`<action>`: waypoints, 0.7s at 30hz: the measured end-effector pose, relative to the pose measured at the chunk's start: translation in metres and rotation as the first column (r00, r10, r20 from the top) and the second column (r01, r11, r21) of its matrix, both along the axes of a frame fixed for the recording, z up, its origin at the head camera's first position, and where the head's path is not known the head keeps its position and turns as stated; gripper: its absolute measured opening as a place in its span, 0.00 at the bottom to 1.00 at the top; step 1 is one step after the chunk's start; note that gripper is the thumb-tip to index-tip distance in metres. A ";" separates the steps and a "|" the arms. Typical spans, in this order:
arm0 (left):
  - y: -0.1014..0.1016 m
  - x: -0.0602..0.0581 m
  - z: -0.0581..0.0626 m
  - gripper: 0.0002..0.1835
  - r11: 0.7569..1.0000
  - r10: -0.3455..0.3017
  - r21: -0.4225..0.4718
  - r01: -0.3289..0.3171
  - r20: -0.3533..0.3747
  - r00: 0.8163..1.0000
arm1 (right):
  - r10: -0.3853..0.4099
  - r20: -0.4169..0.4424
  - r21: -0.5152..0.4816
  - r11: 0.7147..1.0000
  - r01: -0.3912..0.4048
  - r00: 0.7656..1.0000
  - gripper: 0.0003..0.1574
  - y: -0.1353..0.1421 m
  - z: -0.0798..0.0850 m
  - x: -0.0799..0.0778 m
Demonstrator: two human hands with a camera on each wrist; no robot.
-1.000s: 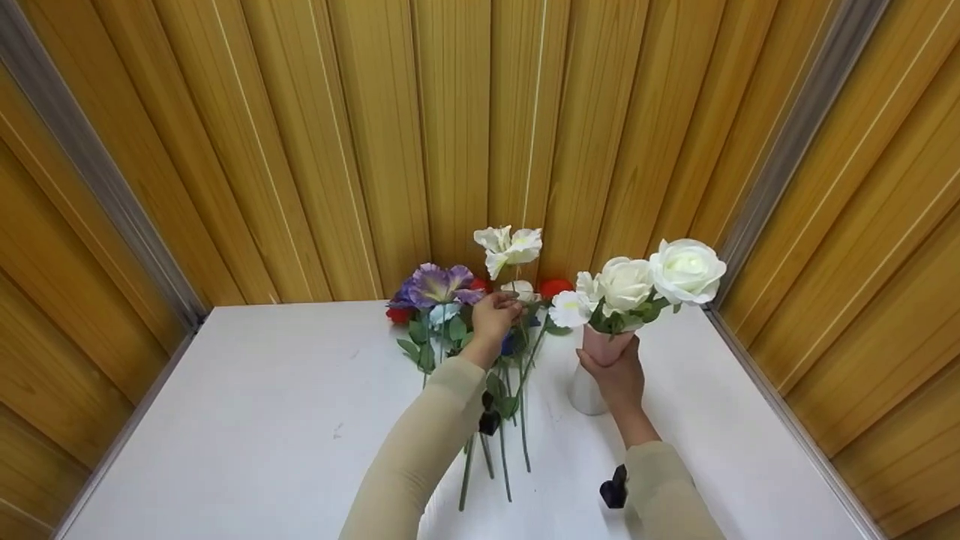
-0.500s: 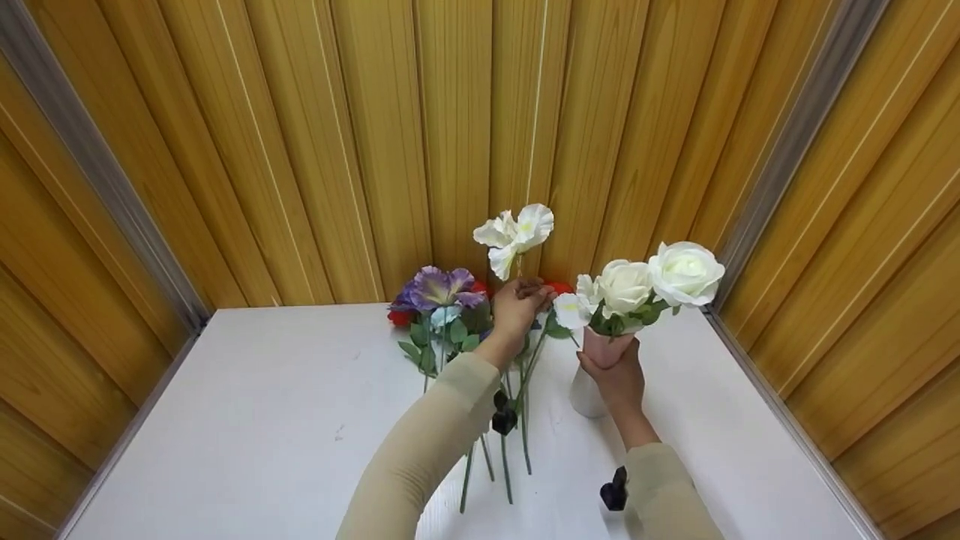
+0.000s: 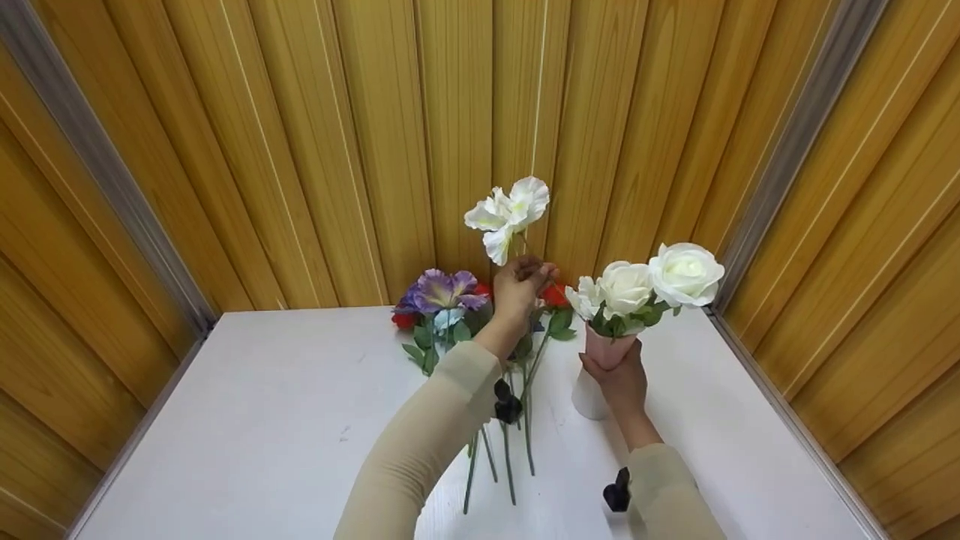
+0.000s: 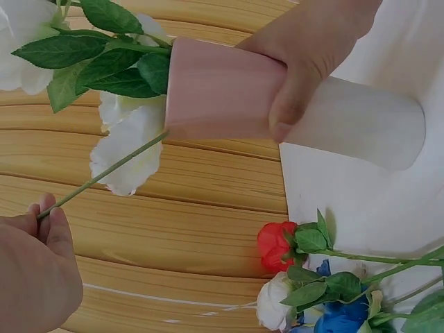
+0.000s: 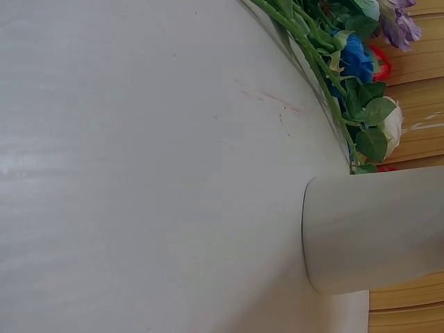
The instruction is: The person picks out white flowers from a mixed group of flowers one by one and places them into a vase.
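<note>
My left hand (image 3: 517, 292) pinches the thin green stem (image 4: 104, 173) of a white ruffled flower (image 3: 510, 216), whose head stands above the fingers. The stem's lower end is right at the rim of the pink-and-white vase (image 3: 609, 346) in the left wrist view. My right hand (image 3: 624, 381) grips that vase round its middle, thumb across the front. Out of the vase rise white roses (image 3: 685, 274) with green leaves, and a white ruffled bloom (image 4: 128, 149) hangs over its rim. In the right wrist view only the vase's white base (image 5: 368, 232) shows; the hand is out of sight.
Loose artificial flowers lie on the white table (image 3: 285, 420) left of the vase: purple (image 3: 442, 291), light blue (image 3: 448, 319), red (image 3: 555, 295) and dark blue (image 4: 343, 316). Their stems (image 3: 507, 472) point toward the front edge. A wood-plank wall (image 3: 360, 150) stands behind.
My left hand has risen and moved slightly right with the white ruffled flower, bringing its stem to the vase's rim. The right hand and vase stay nearly in place.
</note>
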State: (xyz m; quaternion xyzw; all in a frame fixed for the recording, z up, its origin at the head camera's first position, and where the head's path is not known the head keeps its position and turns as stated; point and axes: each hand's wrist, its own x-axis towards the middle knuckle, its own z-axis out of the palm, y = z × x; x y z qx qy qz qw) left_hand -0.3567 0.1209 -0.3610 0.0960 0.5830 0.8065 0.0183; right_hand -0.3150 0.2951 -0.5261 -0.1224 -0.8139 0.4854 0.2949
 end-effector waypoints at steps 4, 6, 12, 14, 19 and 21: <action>0.001 0.002 0.007 0.13 1.000 -0.010 0.004 0.010 -0.015 1.000 | 0.001 0.002 -0.002 1.000 -0.001 1.000 0.52 0.001 0.000 0.000; 0.002 0.003 0.009 0.12 1.000 -0.019 -0.011 0.019 -0.026 0.999 | 0.005 0.000 -0.005 1.000 -0.005 1.000 0.52 0.002 -0.001 0.000; 0.010 0.006 0.005 0.12 0.998 -0.029 -0.050 0.024 -0.088 0.996 | 0.011 0.000 -0.008 1.000 -0.011 1.000 0.52 0.001 -0.002 0.000; 0.013 0.008 0.003 0.11 0.998 -0.026 -0.060 0.020 -0.115 0.993 | 0.013 -0.005 -0.006 1.000 -0.013 1.000 0.52 0.001 -0.002 0.000; 0.017 0.011 -0.006 0.09 0.993 -0.015 -0.113 -0.014 -0.248 0.969 | 0.020 -0.017 0.015 1.000 -0.019 1.000 0.52 0.002 -0.001 -0.001; 0.018 0.012 -0.009 0.09 0.989 -0.018 -0.147 -0.027 -0.296 0.955 | 0.026 -0.016 0.024 0.999 -0.026 1.000 0.53 0.002 -0.001 -0.001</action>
